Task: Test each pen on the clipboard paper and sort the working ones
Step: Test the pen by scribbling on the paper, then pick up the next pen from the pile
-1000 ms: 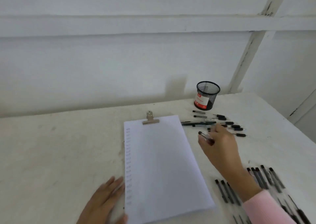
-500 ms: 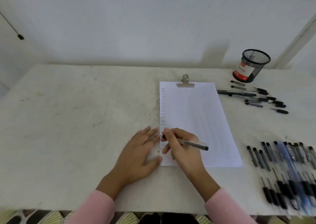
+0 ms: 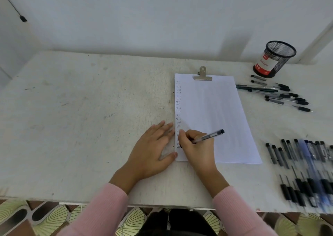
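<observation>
Right grip (image 3: 196, 145) pinches pen (image 3: 207, 137); tip on paper (image 3: 216, 109) left of grip, tail slants up-right. Left grip (image 3: 155, 145) spread flat beside.

I see a scuffed white surface (image 3: 72, 127). The clipboard paper (image 3: 216, 109) lies right of centre, the left hand (image 3: 155, 145) flat beside it, touching its edge. A mesh cup (image 3: 275, 59) stands far right, loose pens (image 3: 257, 88) just beside it; rows of pens (image 3: 306, 163) line the near right.

My left hand (image 3: 153, 146) lay flat, palm down, with its fingers straight. My right hand (image 3: 197, 148) was curled round a pen (image 3: 209, 136), pinching it near the tip. Both my arms reached forward, close together.
</observation>
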